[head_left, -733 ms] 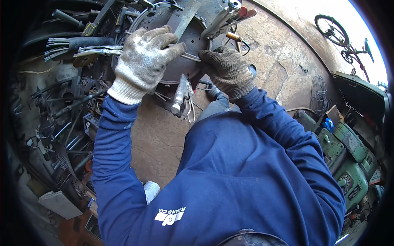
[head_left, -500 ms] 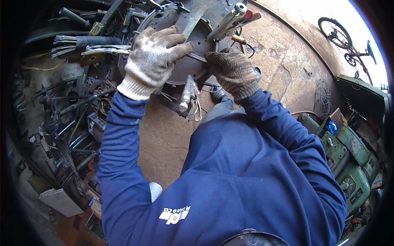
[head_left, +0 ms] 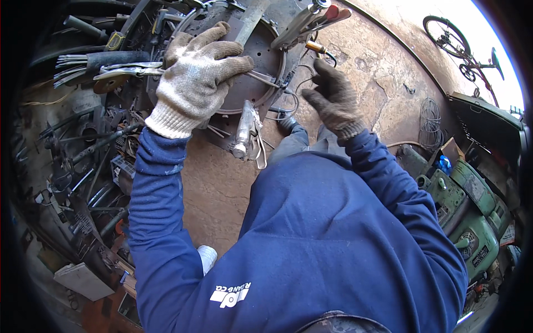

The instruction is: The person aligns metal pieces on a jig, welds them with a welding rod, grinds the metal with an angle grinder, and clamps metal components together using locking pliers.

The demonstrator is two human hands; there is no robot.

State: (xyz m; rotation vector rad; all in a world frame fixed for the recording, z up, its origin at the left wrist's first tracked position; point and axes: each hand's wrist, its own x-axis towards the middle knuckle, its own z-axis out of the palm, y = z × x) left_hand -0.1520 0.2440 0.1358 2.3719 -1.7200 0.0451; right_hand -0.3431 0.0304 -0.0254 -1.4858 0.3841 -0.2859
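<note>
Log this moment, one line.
left hand: over round plate, at thin rod | right hand: open, apart from plate | nearby: silver locking pliers at plate's edge

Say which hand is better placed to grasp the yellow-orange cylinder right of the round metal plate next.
Right, likely: the brown-gloved right hand is nearer the cylinder, spread, apparently empty. The whitish-gloved left hand lies over the plate, at the thin grey metal rod.

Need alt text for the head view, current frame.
A person's gloved left hand lies over a thin metal rod at a round, holed metal plate; the gloved right hand is apart from it, open and empty. Locking pliers sit at the plate's edge. A bicycle and green machine are at right.
</note>
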